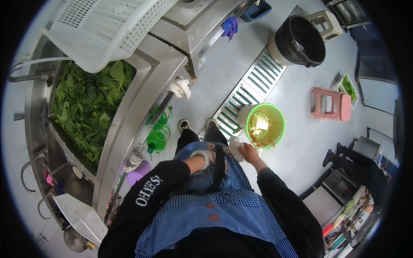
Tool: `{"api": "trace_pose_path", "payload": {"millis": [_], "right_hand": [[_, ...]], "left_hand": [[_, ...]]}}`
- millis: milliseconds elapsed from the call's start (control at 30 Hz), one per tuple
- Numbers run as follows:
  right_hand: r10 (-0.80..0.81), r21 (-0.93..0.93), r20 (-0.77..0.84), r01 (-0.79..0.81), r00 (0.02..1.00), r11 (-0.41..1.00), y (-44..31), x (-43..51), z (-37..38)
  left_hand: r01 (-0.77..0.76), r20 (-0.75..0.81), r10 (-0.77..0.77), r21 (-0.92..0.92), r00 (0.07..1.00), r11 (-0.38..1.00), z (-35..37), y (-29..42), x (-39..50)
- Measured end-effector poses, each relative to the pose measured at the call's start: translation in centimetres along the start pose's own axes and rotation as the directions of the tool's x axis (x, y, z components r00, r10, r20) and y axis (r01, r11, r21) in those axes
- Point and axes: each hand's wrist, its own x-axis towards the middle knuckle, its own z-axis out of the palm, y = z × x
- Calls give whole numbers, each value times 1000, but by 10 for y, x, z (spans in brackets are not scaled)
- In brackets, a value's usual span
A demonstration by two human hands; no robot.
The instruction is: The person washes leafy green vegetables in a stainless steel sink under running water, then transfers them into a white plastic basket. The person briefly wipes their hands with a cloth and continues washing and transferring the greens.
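My right hand [250, 153] grips a crumpled whitish cloth or plastic [236, 149] beside my waist. The left hand [210, 156] is at the front of my blue checked apron [196, 211], with a pale bangle [204, 156] at its wrist. A dark strap and the apron hide most of its fingers, so whether it holds anything is unclear. Just beyond my right hand stands a bin with a bright green rim [284, 125], containing yellowish and reddish scraps. To my left, a steel sink [108, 135] is filled with leafy greens [90, 106].
A white perforated basket [96, 32] overhangs the sink. Green plastic bottles [158, 138] and a purple container [138, 172] sit below the counter. A floor drain grate [251, 82] leads to a black-lined trash bin [306, 42]. A pink stool [332, 104] and another person [358, 166] are at right.
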Motion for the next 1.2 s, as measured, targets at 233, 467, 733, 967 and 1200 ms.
{"api": "trace_pose_path", "payload": {"millis": [233,467,733,967,1200], "right_hand": [[-58,6,-43,59,997,998,-10,5,-3],[-44,31,-45,45,998,999,-12,1,-3],[-25,55,-119,31,993,998,-12,-8,-4],[-5,60,-130,13,991,998,-4,-15,2],[7,129,-200,20,980,991,4,-30,15]], "left_hand": [[-9,-14,13,250,1000,968,-21,22,-28],[-133,-162,47,-574,986,808,-115,63,-111],[-350,-347,-39,-931,937,-104,-157,77,-138],[-421,-447,111,-886,888,-195,-166,89,-139],[-590,-588,43,-804,807,77,-176,113,-144]]}}
